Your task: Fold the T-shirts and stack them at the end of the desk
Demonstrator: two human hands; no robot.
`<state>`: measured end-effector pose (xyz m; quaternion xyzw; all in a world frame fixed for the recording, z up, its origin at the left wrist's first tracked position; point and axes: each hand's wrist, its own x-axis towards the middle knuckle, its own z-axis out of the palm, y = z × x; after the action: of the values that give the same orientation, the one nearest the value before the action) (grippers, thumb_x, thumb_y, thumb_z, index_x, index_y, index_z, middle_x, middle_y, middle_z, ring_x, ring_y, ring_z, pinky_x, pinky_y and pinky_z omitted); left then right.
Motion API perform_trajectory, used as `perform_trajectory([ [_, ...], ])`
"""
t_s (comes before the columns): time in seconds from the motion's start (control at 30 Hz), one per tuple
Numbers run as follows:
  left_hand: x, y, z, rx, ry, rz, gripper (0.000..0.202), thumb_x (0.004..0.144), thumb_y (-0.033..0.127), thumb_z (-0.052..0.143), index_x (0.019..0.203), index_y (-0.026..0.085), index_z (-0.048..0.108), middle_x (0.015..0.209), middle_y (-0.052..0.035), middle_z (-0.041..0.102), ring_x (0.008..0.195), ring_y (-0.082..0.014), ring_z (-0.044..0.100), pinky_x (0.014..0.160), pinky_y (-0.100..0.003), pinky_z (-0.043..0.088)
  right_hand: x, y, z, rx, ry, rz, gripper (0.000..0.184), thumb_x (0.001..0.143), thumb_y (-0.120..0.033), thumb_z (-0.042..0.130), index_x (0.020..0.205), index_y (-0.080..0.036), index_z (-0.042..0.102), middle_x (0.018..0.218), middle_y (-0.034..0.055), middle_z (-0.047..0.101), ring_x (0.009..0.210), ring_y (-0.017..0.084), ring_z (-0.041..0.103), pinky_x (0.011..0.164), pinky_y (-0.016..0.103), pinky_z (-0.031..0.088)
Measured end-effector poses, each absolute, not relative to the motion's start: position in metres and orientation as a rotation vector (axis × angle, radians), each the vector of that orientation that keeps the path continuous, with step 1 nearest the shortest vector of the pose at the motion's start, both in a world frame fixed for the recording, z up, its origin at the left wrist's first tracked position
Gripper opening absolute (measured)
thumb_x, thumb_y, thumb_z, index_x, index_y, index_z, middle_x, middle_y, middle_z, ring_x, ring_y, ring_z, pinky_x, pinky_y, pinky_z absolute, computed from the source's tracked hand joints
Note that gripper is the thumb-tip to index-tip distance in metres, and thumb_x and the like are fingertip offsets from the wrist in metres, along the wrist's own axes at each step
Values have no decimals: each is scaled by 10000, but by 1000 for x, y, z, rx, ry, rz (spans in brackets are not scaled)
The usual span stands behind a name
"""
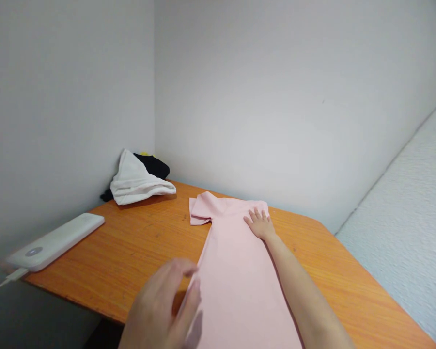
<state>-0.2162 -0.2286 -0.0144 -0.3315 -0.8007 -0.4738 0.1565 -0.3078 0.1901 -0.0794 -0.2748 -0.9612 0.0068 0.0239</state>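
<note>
A pink short-sleeved shirt lies lengthwise on the wooden table, folded narrow, its sleeve and shoulder end toward the wall and its near end running out of the bottom of the view. My right hand rests flat on the far right part of the cloth, fingers spread. Close to me, my left hand hovers at the shirt's left edge, a little blurred. Its thumb and index finger are curved with a gap between them, and no cloth shows in its grasp.
At the back left, a white folded cloth leans over a black cloth. A white power bank with a cable plugged in lies along the left side of the orange-brown table. Walls stand behind and to the left.
</note>
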Motion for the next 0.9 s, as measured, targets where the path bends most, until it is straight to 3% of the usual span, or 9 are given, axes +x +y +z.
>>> perform_trajectory([
  [0.13, -323, -156, 17, -951, -2454, -1146, 280, 967, 337, 420, 1151, 181, 562, 1123, -82, 670, 1001, -191, 636, 897, -308, 491, -307, 192, -79, -834, -2973, 39, 732, 934, -667, 168, 1537, -255, 221, 1616, 32, 59, 1470, 328, 3, 1165, 543, 40],
  [0.27, -424, -105, 7, -833, -2697, -940, 317, 940, 248, 495, 1209, 88, 547, 1173, -163, 650, 1085, -236, 615, 937, -349, 465, -308, 193, -82, -826, -2963, 67, 747, 926, -678, 171, 1539, -252, 215, 1616, 35, 48, 1470, 326, -16, 1166, 538, 26],
  [0.43, -496, -68, -22, -819, -2778, -852, 336, 926, 342, 575, 1200, 147, 578, 1256, -105, 595, 1137, -242, 579, 981, -476, 462, -309, 194, -85, -821, -2947, 113, 765, 918, -692, 171, 1542, -251, 202, 1616, 27, 33, 1470, 323, -27, 1167, 527, 10],
  [0.57, -529, -43, -35, -832, -2783, -864, 361, 929, 346, 575, 1247, 176, 554, 1312, -101, 550, 1159, -248, 559, 974, -487, 476, -309, 194, -84, -818, -2943, 113, 772, 915, -701, 153, 1541, -253, 205, 1616, 18, 35, 1472, 313, -32, 1166, 523, 9],
  [0.77, -552, -32, -42, -874, -2848, -859, 279, 932, 361, 569, 1127, 167, 616, 1199, -81, 616, 1072, -216, 600, 938, -448, 496, -309, 194, -87, -811, -2937, 67, 756, 928, -688, 164, 1538, -245, 219, 1615, 32, 59, 1473, 310, -17, 1161, 528, 26],
  [0.9, -558, -39, -37, -885, -2876, -831, 299, 930, 412, 553, 1058, 156, 639, 1082, -68, 661, 1035, -214, 614, 946, -469, 470, -308, 198, -89, -740, -2867, 74, 721, 947, -632, 243, 1506, -182, 316, 1598, 85, 168, 1466, 333, 76, 1154, 527, 98],
])
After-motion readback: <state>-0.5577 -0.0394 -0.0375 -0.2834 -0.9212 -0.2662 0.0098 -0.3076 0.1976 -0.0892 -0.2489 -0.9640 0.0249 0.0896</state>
